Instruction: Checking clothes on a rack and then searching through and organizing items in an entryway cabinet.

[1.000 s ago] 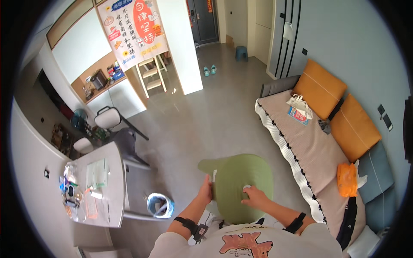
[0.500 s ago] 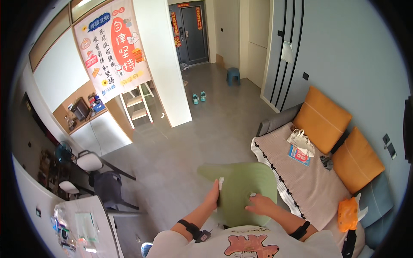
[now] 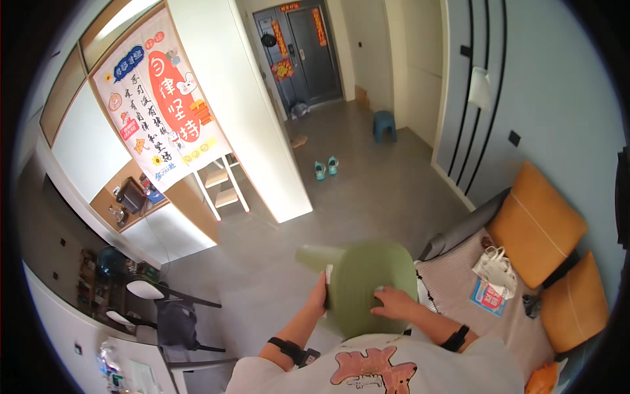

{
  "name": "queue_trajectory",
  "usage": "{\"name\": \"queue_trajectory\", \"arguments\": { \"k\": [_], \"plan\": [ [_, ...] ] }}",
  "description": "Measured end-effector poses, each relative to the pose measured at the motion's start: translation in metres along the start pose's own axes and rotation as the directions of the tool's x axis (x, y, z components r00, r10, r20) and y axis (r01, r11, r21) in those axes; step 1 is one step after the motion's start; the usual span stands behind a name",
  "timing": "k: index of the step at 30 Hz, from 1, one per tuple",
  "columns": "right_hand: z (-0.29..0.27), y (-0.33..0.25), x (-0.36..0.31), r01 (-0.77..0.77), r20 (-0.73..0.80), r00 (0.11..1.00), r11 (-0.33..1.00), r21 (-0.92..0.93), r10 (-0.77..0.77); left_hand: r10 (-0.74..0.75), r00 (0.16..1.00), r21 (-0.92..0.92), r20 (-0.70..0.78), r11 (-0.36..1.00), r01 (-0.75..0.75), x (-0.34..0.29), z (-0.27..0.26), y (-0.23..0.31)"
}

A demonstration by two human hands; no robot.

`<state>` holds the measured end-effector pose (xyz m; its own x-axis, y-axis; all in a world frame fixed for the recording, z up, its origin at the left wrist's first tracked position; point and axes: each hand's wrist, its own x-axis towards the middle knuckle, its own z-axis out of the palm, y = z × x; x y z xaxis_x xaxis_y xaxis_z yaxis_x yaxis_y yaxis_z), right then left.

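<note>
A large pale-green thing (image 3: 367,276) is in front of my body, off the floor. Its round face carries fine ring-like lines and a flap sticks out at its far left, so it looks like a rolled mat. My left hand (image 3: 318,295) is closed on its left edge, beside a small white patch. My right hand (image 3: 395,303) lies on the round face near the middle, fingers bent onto it; a small pale bit shows at the fingertips. Both wrists wear black bands.
At right stands a sofa (image 3: 453,279) with orange cushions (image 3: 538,210), a white bag (image 3: 497,270) and a booklet (image 3: 487,299). Chairs (image 3: 177,325) and a table (image 3: 141,361) are at lower left. Ahead are teal shoes (image 3: 326,168), a blue stool (image 3: 384,126) and a dark door (image 3: 305,59).
My view has swung left and tilted, so the sofa sits lower and further right. The green mat stays in my hands, turned slightly; the door and shoes look nearer.
</note>
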<state>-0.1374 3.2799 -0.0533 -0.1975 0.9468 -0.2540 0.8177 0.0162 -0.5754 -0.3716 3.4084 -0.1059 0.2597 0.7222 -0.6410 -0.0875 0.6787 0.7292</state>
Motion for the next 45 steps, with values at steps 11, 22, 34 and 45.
{"name": "queue_trajectory", "arguments": {
  "k": [11,22,34,45],
  "plan": [
    [-0.127,0.074,0.248,0.103,-0.047,0.994,0.994,0.019,-0.102,0.091,0.988,-0.154,0.125,0.985,-0.071,0.181,0.031,0.165],
    [-0.265,0.099,0.468,-0.148,-0.116,0.983,0.989,-0.023,0.145,0.005,0.978,0.011,0.209,1.0,-0.007,0.422,0.071,0.359],
    [-0.394,0.231,0.736,-0.162,-0.071,0.985,0.986,-0.034,0.159,0.382,0.923,0.284,-0.055,0.892,-0.352,0.625,0.084,0.513],
    [-0.534,0.316,0.932,-0.089,0.125,0.987,0.988,-0.126,0.105,0.817,0.461,0.797,-0.345,0.515,-0.316,0.707,0.048,0.662]
  ]
}}
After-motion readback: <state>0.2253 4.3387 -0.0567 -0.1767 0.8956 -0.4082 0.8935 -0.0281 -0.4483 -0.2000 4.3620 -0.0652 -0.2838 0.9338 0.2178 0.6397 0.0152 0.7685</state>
